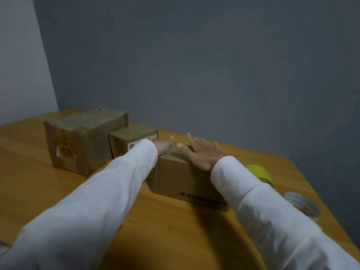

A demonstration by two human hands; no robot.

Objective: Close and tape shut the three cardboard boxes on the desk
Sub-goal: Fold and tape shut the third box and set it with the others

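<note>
I see my left grip (164,146) and right grip (202,152) both lying flat, fingers straight and spread, on top of the nearest box (181,178) on the wooden surface (58,191). I count three boxes: this one, a small box (132,140) touching it, and a large taped box (81,141) leftmost. Two tape rolls sit right: yellow roll (259,172), white roll (303,205).

A plain room, likely a home or small office corner: a wooden bench (48,191) stands against bare grey-blue walls (194,65), carrying 3 cardboard boxes (81,141) and 2 tape rolls (303,203).
</note>
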